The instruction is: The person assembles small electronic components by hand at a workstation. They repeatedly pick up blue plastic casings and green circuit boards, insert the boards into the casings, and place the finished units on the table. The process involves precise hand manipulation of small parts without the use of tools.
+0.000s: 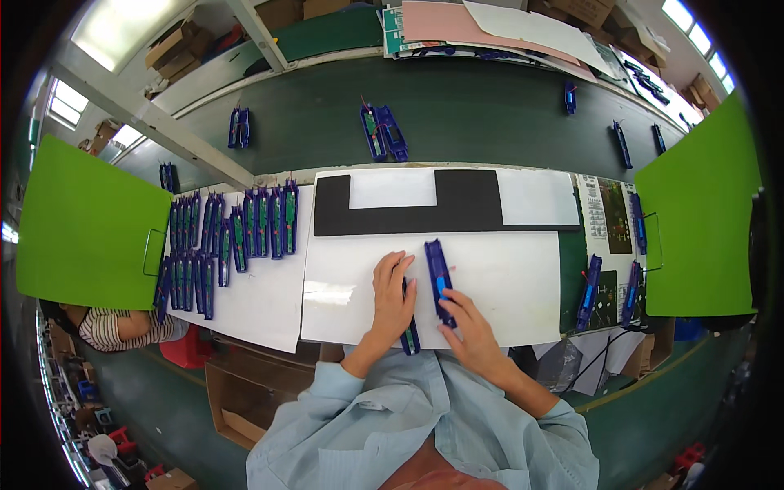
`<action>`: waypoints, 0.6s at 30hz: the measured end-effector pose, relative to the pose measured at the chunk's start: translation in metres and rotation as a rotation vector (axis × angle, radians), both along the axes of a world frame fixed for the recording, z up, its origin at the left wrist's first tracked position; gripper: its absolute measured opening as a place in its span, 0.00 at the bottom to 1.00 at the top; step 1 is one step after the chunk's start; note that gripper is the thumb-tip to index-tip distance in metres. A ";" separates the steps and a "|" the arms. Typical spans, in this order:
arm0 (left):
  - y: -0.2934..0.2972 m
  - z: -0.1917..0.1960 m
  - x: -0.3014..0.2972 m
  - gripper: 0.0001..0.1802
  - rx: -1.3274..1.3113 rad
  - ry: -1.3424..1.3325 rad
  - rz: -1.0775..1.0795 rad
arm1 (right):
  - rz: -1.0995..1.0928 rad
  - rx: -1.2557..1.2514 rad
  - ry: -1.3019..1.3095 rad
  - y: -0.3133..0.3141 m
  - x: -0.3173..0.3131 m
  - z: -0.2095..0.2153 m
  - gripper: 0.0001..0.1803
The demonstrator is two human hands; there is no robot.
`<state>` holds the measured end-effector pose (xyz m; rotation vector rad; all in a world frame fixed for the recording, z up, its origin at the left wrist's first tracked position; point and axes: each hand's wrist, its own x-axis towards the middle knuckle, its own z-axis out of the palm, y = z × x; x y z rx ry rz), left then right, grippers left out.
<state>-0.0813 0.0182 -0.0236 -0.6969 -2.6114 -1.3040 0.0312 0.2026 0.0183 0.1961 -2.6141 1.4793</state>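
A long blue plastic holder (438,280) is grasped at its near end by the fingers of the right hand (468,328) on the white sheet (514,286). A second blue holder (409,333) is pressed down under the flat, released left hand (393,296). Rows of similar holders (229,241) are laid to the left.

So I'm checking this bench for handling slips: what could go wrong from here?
The left hand covers a blue part lying at the white mat's near edge; it might slide off. The right hand grips only one end of the long blue casing, so it could tip.
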 end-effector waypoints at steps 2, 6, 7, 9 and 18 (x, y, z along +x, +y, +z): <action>0.007 -0.003 -0.013 0.27 -0.032 0.012 -0.018 | 0.070 0.023 -0.037 -0.006 0.013 0.003 0.31; 0.011 0.022 -0.022 0.26 -0.189 0.124 -0.051 | 0.108 0.192 -0.143 0.005 0.006 0.022 0.32; 0.009 0.038 -0.030 0.25 -0.196 0.113 -0.131 | 0.021 0.161 -0.015 0.017 -0.004 0.012 0.24; 0.017 0.060 -0.048 0.24 -0.219 0.069 -0.294 | -0.085 0.133 -0.048 0.058 -0.044 0.001 0.15; 0.123 0.009 -0.139 0.34 -0.481 0.070 -0.515 | -0.427 0.538 0.170 0.168 -0.231 -0.054 0.14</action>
